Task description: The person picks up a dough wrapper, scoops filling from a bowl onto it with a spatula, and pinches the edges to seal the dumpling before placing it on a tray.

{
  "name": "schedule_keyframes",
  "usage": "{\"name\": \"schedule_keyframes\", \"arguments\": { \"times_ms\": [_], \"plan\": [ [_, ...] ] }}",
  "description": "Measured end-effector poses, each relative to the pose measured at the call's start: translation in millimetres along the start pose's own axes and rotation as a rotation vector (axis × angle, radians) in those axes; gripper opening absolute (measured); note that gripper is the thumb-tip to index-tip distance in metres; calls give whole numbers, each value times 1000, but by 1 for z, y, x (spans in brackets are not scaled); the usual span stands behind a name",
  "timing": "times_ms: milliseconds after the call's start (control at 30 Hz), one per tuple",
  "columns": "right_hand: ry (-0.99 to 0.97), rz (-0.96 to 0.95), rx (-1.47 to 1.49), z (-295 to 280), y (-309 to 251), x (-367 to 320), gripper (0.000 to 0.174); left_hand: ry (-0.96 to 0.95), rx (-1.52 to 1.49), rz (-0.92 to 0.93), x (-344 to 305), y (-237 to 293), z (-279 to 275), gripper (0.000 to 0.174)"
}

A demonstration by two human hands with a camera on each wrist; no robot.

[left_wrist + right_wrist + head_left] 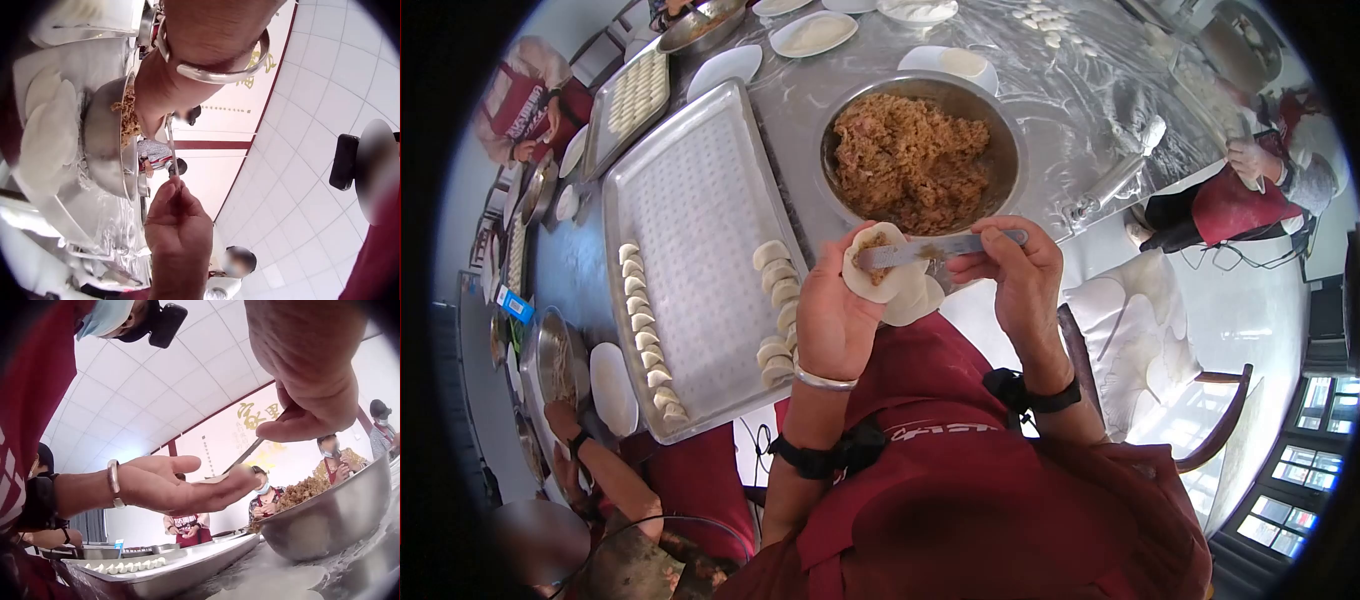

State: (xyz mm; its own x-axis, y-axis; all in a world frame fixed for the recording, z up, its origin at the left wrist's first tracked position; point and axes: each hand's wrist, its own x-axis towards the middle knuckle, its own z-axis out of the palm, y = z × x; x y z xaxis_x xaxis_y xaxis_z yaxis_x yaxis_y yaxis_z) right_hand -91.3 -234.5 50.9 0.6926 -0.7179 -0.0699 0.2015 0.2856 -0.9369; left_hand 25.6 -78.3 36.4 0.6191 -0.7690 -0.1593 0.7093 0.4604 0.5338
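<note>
On the fingers of my left hand (830, 325) lies a round dough wrapper (862, 288), with a dab of brown filling (876, 243) at its middle. The right wrist view shows that palm facing up, the fingers nearly straight and the thumb held away from the dough. My right hand (1028, 285) pinches the handle of a flat metal spatula (945, 247), whose blade tip lies on the filling. Just beyond both hands stands a steel bowl (1012, 165) heaped with minced filling (910, 150). Several loose wrappers (918, 300) overlap on the table edge below the hands.
Left of the bowl is a large metal tray (690, 180) with dumplings (640, 315) along both long sides. Flour-dusted plates (813, 35) stand at the back. A clear bag-like item (1115, 170) lies right, near a covered chair (1140, 310). Other people work around the tables.
</note>
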Motion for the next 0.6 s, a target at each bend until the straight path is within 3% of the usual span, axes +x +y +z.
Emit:
{"name": "schedule_keyframes", "arguments": {
  "times_ms": [333, 467, 600],
  "plan": [
    [-149, -28, 1, -14, -7, 5, 19, 31, -7, -22, -4, 5, 2, 57],
    [-109, 8, -62, -12, -5, 7, 19, 9, -49, -46, -5, 1, 1, 52],
    [-4, -170, -115, -26, -15, 12, 18, 41, -46, -23, -8, 4, -4, 52]
  ]
}}
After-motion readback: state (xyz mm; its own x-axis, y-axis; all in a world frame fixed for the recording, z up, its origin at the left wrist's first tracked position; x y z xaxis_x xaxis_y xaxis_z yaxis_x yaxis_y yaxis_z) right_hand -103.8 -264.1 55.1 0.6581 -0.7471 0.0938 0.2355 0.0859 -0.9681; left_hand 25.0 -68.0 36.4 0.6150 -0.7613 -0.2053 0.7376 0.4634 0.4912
